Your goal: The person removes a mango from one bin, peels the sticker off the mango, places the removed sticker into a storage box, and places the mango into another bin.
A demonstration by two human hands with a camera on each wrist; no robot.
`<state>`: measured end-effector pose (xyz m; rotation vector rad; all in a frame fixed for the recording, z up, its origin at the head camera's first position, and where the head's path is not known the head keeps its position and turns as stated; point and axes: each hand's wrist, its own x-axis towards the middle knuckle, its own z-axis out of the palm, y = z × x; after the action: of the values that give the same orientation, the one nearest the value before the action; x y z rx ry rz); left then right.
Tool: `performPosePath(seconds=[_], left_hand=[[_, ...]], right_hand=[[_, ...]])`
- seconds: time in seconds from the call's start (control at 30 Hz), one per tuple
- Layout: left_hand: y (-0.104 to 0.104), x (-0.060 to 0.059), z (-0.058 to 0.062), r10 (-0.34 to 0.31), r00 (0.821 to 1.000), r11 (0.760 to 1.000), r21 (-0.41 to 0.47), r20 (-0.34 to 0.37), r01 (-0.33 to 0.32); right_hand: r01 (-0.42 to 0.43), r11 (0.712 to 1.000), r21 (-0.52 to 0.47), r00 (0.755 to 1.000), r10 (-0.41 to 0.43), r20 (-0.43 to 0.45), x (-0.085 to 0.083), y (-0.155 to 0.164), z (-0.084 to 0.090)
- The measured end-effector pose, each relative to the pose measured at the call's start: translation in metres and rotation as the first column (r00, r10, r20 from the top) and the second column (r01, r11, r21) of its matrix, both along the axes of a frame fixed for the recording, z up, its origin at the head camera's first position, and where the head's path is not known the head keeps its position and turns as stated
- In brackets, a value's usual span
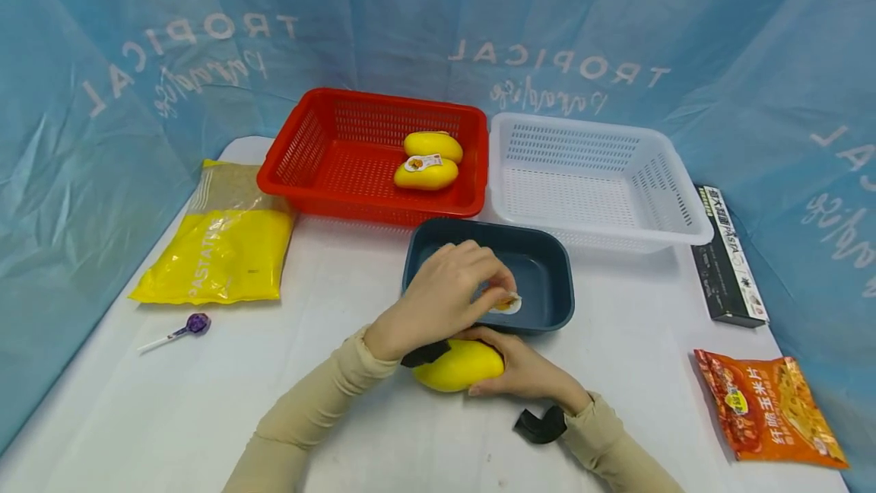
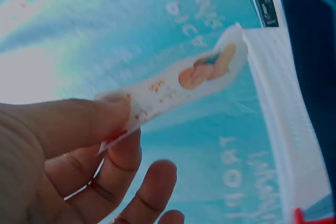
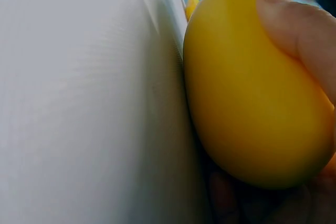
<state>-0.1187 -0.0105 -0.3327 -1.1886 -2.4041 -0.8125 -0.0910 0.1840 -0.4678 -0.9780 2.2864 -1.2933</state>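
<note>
**Sticker pinched in left hand, mango gripped in right**

Head view: left hand [image 1: 445, 299] at centre frame, thumb and fingertips pinching a small white sticker [image 1: 507, 303] over the near rim of the dark blue tray [image 1: 547, 268]. Right hand [image 1: 523, 371] just below it, fingers curled round a yellow mango [image 1: 457, 365] that rests on the white table [image 1: 342, 402], touching the tray's near edge or just beside it. Red basket [image 1: 322, 158] upper centre holds two more mangoes [image 1: 427, 160], one with a sticker on. White basket [image 1: 616, 181] to its right, touching. Yellow pasta bag [image 1: 219, 242] and purple lollipop [image 1: 195, 323] at left; black pasta box [image 1: 725, 265] and orange snack packet [image 1: 766, 409] at right.

Left wrist view: sticker [image 2: 184, 87] held between thumb [image 2: 68, 121] and a finger, printed with an orange fruit picture; remaining fingers loosely bent. Tray wall [image 2: 310, 51] at right edge.

Right wrist view: mango [image 3: 247, 82] fills right half, lying against the table [image 3: 79, 103]; thumb [image 3: 299, 24] pressed on its upper right.
</note>
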Motion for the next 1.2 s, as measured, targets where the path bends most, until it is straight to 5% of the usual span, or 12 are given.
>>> performPosePath(seconds=[0.27,0.63,0.83,1.2], left_hand=[[0.0,-0.047,-0.012,0.057,0.971,0.998,-0.014,0.234,-0.055],[-0.016,-0.071,-0.025,0.185,0.897,0.982,-0.104,0.402,-0.156],[-0.016,-0.074,-0.033,0.294,0.869,0.946,-0.252,0.398,-0.205],[-0.017,-0.076,-0.041,0.366,0.868,0.907,-0.335,0.336,-0.253]], right_hand=[[-0.011,1.0,-0.005,1.0,0.011,0.022,0.0,0.001,0.0],[-0.004,1.0,0.001,0.999,0.004,0.041,0.0,0.0,0.003],[-0.003,1.0,0.01,0.998,0.002,0.062,0.001,-0.001,0.004],[0.003,1.0,-0.001,0.998,-0.003,0.066,0.001,-0.001,0.003]])
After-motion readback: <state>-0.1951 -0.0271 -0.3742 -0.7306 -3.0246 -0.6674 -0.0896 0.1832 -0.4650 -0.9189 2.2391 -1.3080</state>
